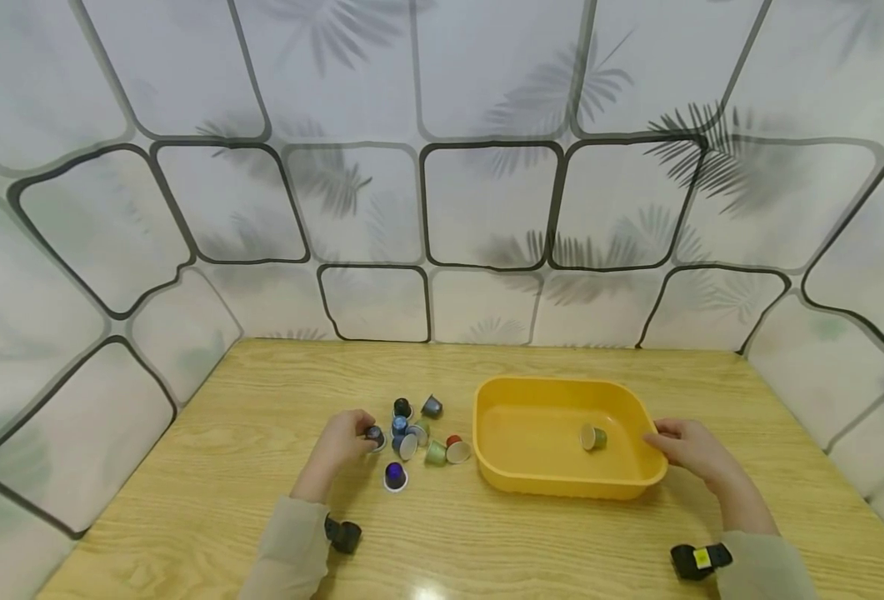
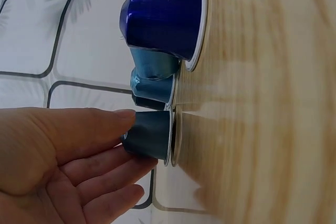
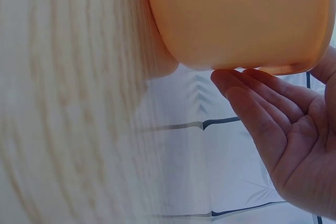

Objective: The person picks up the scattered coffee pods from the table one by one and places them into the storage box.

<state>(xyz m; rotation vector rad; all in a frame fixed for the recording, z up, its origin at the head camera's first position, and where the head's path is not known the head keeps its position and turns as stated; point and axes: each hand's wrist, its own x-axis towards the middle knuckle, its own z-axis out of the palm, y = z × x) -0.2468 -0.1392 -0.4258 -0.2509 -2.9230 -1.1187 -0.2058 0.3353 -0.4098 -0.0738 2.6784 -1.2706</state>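
Observation:
At the left edge of a loose group of coffee capsules, my left hand (image 1: 342, 443) pinches a dark blue-grey coffee capsule (image 2: 149, 135) between thumb and fingers. Its rim faces down, close to the wood in the left wrist view. Nearer to me, a shiny purple-blue capsule (image 1: 395, 476) stands on its rim. My right hand (image 1: 695, 454) grips the right end of a yellow plastic tray (image 1: 561, 487), thumb over the rim and fingers against the outside wall (image 3: 241, 30). One pale green capsule (image 1: 599, 437) lies on its side inside the tray.
Between my left hand and the tray are a black capsule (image 1: 402, 407), a grey one (image 1: 432, 407), several blue ones, a green one (image 1: 436, 453) and a red one (image 1: 454, 443). The wooden table (image 1: 516, 550) ends against a patterned fabric wall (image 1: 486, 308).

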